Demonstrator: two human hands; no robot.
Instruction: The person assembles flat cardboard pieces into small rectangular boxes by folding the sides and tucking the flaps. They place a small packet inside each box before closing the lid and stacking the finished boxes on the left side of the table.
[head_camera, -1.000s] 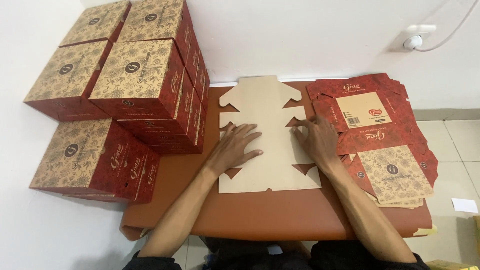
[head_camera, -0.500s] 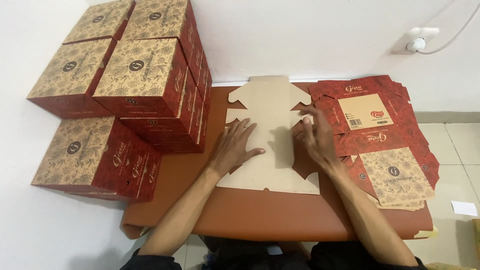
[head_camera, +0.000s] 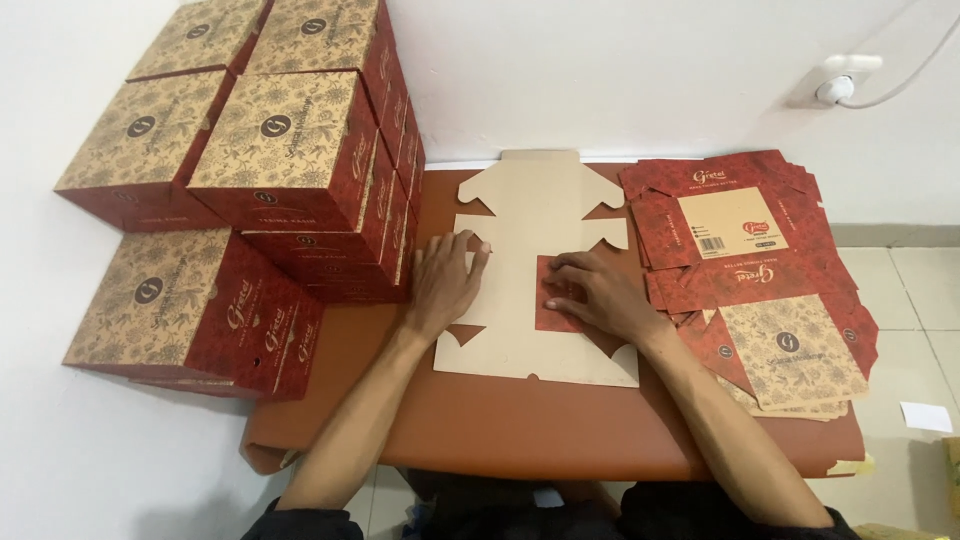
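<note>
Head view: since half a second ago, the right hand has folded a red printed side flap inward onto the flat brown cardboard box blank, fingers pressing it flat. Left hand lies spread on the blank's left edge, mid-table beside the stacked closed red patterned boxes.

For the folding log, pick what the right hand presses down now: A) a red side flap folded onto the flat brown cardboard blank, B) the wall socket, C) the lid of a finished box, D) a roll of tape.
A: the right hand pins the red flap onto the cardboard blank.
</note>
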